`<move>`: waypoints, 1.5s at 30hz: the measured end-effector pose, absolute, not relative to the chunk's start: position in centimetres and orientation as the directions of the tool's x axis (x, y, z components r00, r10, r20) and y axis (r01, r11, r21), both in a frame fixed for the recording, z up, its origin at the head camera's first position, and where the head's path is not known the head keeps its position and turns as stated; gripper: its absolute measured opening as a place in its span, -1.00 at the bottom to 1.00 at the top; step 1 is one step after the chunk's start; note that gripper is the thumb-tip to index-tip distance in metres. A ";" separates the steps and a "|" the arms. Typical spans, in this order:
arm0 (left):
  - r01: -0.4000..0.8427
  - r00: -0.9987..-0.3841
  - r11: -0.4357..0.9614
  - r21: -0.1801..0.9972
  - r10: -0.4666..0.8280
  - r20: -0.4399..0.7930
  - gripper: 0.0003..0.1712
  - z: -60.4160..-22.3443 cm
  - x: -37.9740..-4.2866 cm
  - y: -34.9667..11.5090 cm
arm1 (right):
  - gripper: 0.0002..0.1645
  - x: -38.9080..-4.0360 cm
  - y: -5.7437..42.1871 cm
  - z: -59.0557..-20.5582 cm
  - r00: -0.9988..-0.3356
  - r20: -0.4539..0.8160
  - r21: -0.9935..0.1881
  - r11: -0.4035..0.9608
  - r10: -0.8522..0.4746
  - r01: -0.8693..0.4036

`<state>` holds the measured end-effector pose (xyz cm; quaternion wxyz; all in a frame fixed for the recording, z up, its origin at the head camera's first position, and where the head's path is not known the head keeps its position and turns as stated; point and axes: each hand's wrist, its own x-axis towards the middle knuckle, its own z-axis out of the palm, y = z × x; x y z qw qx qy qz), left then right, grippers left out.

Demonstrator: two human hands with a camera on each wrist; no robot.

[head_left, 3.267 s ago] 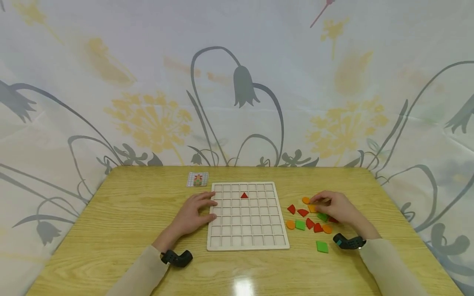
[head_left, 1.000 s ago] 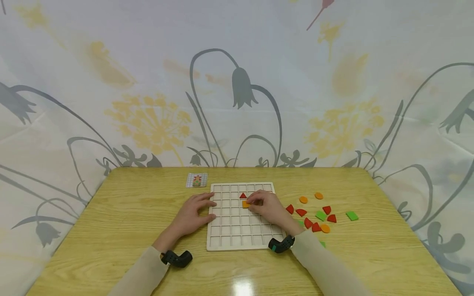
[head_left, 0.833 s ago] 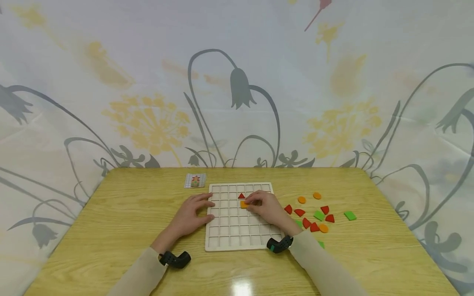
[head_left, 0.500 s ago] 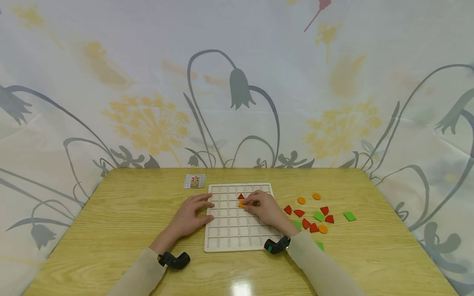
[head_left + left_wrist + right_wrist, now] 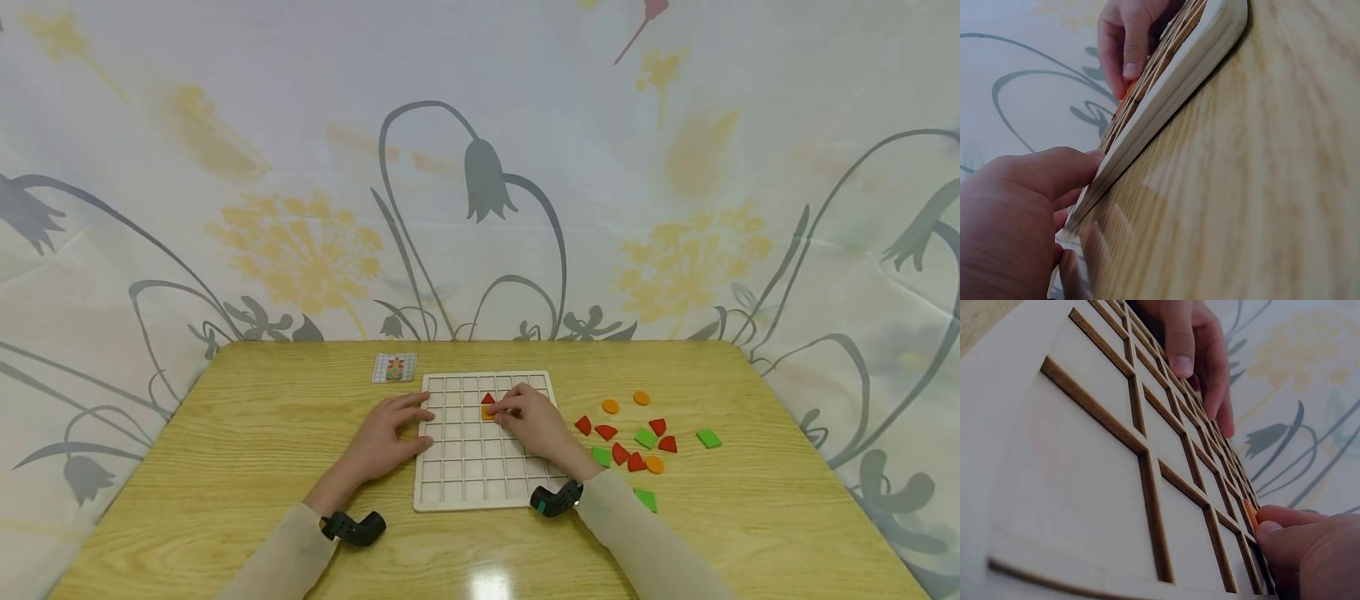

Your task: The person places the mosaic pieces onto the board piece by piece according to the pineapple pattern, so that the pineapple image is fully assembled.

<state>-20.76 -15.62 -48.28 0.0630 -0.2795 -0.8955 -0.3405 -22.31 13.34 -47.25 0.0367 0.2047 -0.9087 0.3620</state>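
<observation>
A pale wooden grid board [image 5: 453, 495] lies mid-table, with a red triangle [image 5: 488, 399] in one of its upper cells. Directly below the triangle, an orange square tile [image 5: 487, 412] sits at its own cell. My right hand [image 5: 531, 421] reaches over the board and pinches that tile's right side between thumb and forefinger; the right wrist view shows the orange edge [image 5: 1250, 514] at the fingertips. Along the board's left edge rests my left hand [image 5: 387, 440], fingers spread and relaxed, fingertips touching the rim. In the left wrist view its thumb [image 5: 1069, 169] lies against the board's side.
Right of the board lie loose flat pieces: several red quarter-circle pieces [image 5: 619, 453], several green squares [image 5: 708, 438] and orange discs [image 5: 641, 398]. A small card [image 5: 394, 367] with a coloured pattern on a grid lies behind the board's upper left corner.
My right hand took the orange square from the loose pieces and carried it left onto the board. It has since shifted slightly left, under the triangle. My left hand stayed at the rim.
</observation>
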 end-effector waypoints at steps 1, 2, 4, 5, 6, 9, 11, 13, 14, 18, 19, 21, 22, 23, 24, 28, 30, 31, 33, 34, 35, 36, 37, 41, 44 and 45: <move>0.542 -0.836 0.611 0.576 0.457 0.302 -0.61 -48.3 -20.7 -15.6 | -0.85 -22.3 13.4 -47.2 -0.912 0.209 -0.648 0.649 -0.352 -0.399; 0.542 -0.837 0.612 0.576 0.457 0.302 -0.61 -48.3 -20.7 -15.7 | -0.84 -22.3 13.5 -47.2 -0.910 0.201 -0.656 0.640 -0.362 -0.399; 0.544 -0.836 0.613 0.573 0.458 0.304 -0.61 -48.3 -20.7 -15.7 | -0.83 -22.4 13.9 -46.9 -0.901 0.187 -0.683 0.608 -0.390 -0.405; 0.545 -0.835 0.613 0.572 0.459 0.304 -0.61 -48.4 -20.7 -15.6 | -0.82 -22.5 14.1 -46.7 -0.898 0.178 -0.696 0.594 -0.402 -0.403; 0.546 -0.834 0.613 0.572 0.460 0.304 -0.61 -48.4 -20.7 -15.6 | -0.81 -22.6 14.4 -46.5 -0.896 0.166 -0.713 0.578 -0.412 -0.398; 0.550 -0.832 0.612 0.568 0.463 0.306 -0.61 -48.4 -20.8 -15.5 | -0.79 -22.8 15.4 -46.0 -0.890 0.142 -0.751 0.539 -0.433 -0.382; 0.550 -0.832 0.610 0.570 0.465 0.304 -0.60 -48.4 -20.7 -15.5 | -0.78 -23.0 16.2 -46.0 -0.891 0.135 -0.762 0.530 -0.433 -0.373; 0.551 -0.830 0.609 0.570 0.467 0.304 -0.60 -48.3 -20.7 -15.4 | -0.77 -23.0 17.2 -46.0 -0.892 0.147 -0.763 0.524 -0.428 -0.378; 0.552 -0.830 0.609 0.569 0.469 0.303 -0.60 -48.3 -20.7 -15.4 | -0.77 -23.0 17.8 -46.0 -0.894 0.156 -0.760 0.527 -0.420 -0.380; 0.554 -0.828 0.610 0.567 0.475 0.299 -0.60 -48.3 -20.7 -15.2 | -0.78 -22.9 20.8 -45.9 -0.907 0.192 -0.737 0.555 -0.374 -0.385; 0.553 -0.829 0.610 0.568 0.475 0.296 -0.60 -48.3 -20.7 -15.1 | -0.78 -22.8 21.6 -45.9 -0.916 0.190 -0.735 0.566 -0.354 -0.372; 0.551 -0.830 0.611 0.569 0.476 0.292 -0.60 -48.3 -20.7 -15.0 | -0.78 -22.6 23.5 -45.8 -0.930 0.176 -0.741 0.578 -0.322 -0.340; 0.549 -0.831 0.611 0.571 0.475 0.290 -0.60 -48.3 -20.7 -15.0 | -0.78 -22.5 24.4 -45.8 -0.935 0.174 -0.736 0.591 -0.308 -0.331; 0.547 -0.832 0.612 0.571 0.474 0.288 -0.60 -48.3 -20.6 -15.0 | -0.78 -22.4 25.3 -45.7 -0.941 0.170 -0.729 0.605 -0.292 -0.320; 0.545 -0.833 0.611 0.574 0.473 0.287 -0.60 -48.2 -20.6 -15.0 | -0.78 -22.3 26.2 -45.7 -0.944 0.170 -0.723 0.615 -0.283 -0.315; 0.540 -0.836 0.609 0.581 0.467 0.288 -0.61 -48.1 -20.6 -15.1 | -0.78 -22.2 29.4 -45.9 -0.952 0.192 -0.672 0.676 -0.237 -0.304; 0.542 -0.835 0.605 0.583 0.467 0.291 -0.61 -48.0 -20.5 -15.1 | -0.77 -22.2 30.9 -45.8 -0.960 0.186 -0.661 0.697 -0.209 -0.280; 0.544 -0.834 0.605 0.582 0.468 0.292 -0.61 -48.0 -20.5 -15.1 | -0.77 -22.1 31.6 -45.8 -0.964 0.181 -0.656 0.707 -0.193 -0.265; 0.549 -0.831 0.604 0.578 0.472 0.295 -0.60 -47.9 -20.5 -15.1 | -0.76 -21.9 32.8 -45.5 -0.972 0.159 -0.660 0.714 -0.171 -0.233; 0.549 -0.830 0.604 0.578 0.473 0.295 -0.60 -47.9 -20.5 -15.1 | -0.76 -21.7 33.3 -45.4 -0.976 0.150 -0.662 0.717 -0.161 -0.220; 0.550 -0.830 0.603 0.578 0.473 0.295 -0.60 -47.8 -20.5 -15.1 | -0.75 -21.6 33.8 -45.2 -0.977 0.148 -0.657 0.724 -0.153 -0.212; 0.550 -0.830 0.603 0.578 0.473 0.295 -0.60 -47.8 -20.5 -15.2 | -0.75 -21.4 34.2 -45.0 -0.979 0.142 -0.653 0.729 -0.147 -0.205; 0.548 -0.831 0.604 0.579 0.473 0.294 -0.60 -47.8 -20.4 -15.2 | -0.75 -21.3 34.6 -44.9 -0.980 0.142 -0.647 0.736 -0.141 -0.200; 0.545 -0.833 0.603 0.582 0.469 0.293 -0.60 -47.8 -20.5 -15.3 | -0.77 -20.6 35.9 -44.6 -0.979 0.147 -0.589 0.783 -0.141 -0.201; 0.544 -0.834 0.606 0.581 0.467 0.293 -0.60 -47.9 -20.5 -15.4 | -0.77 -20.2 36.4 -44.6 -0.980 0.102 -0.584 0.787 -0.173 -0.199; 0.544 -0.834 0.607 0.580 0.467 0.293 -0.60 -47.9 -20.5 -15.4 | -0.77 -20.1 36.6 -44.7 -0.977 0.087 -0.588 0.782 -0.193 -0.207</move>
